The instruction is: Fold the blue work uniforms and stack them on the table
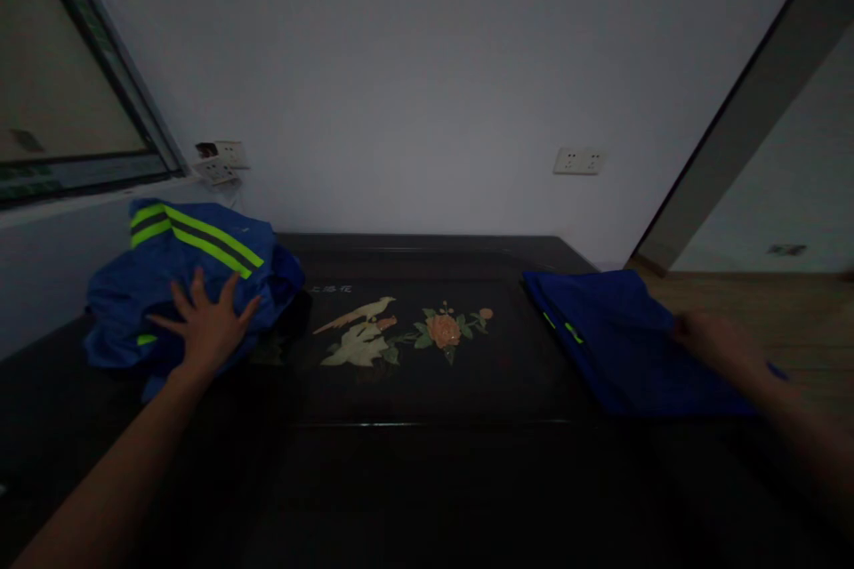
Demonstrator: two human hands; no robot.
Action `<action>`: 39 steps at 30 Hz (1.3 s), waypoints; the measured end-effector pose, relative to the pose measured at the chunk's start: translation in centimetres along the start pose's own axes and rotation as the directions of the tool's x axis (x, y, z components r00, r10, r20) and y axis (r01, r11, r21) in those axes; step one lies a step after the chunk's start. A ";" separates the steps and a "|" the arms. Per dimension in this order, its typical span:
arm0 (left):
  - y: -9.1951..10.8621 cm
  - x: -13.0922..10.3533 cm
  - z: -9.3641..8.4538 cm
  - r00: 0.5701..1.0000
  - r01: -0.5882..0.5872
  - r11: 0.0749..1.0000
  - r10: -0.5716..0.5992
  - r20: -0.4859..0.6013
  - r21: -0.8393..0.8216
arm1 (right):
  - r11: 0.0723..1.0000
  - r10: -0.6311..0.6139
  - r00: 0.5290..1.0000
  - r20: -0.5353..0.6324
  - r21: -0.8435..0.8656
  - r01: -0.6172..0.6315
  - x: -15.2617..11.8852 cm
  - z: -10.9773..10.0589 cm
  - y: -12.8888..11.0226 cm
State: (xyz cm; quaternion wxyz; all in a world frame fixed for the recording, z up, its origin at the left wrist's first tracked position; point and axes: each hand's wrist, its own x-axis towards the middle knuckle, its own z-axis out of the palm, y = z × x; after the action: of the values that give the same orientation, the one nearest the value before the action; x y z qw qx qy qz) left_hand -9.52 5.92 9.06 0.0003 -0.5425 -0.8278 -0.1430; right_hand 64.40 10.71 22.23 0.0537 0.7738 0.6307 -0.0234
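A bundled blue work garment [200, 236] with yellow-green and grey reflective stripes lies in a loose heap on the left of the dark table. My left hand [208, 320] rests on its front, fingers spread wide. On the right, a folded blue garment [600, 338] lies fairly flat, with small yellow-green strips showing at its left edge. My right hand [711, 342] is at this garment's right edge, its fingers curled closed on the cloth; motion blurs it, and the fingertips are hidden.
Between the garments, the dark glossy table [427, 453] carries an inlaid bird and flower picture [400, 333]. Behind it rises a pale wall with power sockets [577, 162] and more sockets [223, 162] near the window [73, 62]. Wooden floor [801, 311] shows at right.
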 end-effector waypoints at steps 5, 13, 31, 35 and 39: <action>8.4 -3.6 -1.1 0.950 -0.292 0.893 0.312 0.003 -0.342 | 0.963 -0.081 0.996 0.038 0.262 0.068 1.2 -5.8 -5.6; 24.4 -15.1 -6.3 0.510 -0.228 0.239 0.855 0.093 -0.944 | 0.204 -0.141 0.955 -0.260 0.936 0.285 -5.0 -16.0 -21.8; 18.8 -6.9 -7.8 0.596 -0.527 0.361 0.802 -0.032 -0.769 | 0.425 -0.394 0.896 -0.204 0.824 0.375 -7.7 -11.1 -22.2; 19.1 -3.7 -13.0 0.557 -0.573 0.365 0.830 -0.022 -0.734 | 0.382 -0.397 0.865 -0.308 0.801 0.461 -7.1 -14.2 -23.8; 20.3 -0.1 -18.6 0.735 -0.622 0.403 0.596 -0.323 -0.672 | 0.224 -0.268 0.721 -0.639 0.686 0.692 -6.6 -18.4 -27.0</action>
State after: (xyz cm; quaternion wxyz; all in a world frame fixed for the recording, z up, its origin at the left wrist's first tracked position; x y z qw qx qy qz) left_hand 5.92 8.97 31.65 -0.1563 -0.7531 -0.4376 -0.4658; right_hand 36.05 11.77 39.72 -0.5063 0.4194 0.7207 -0.2200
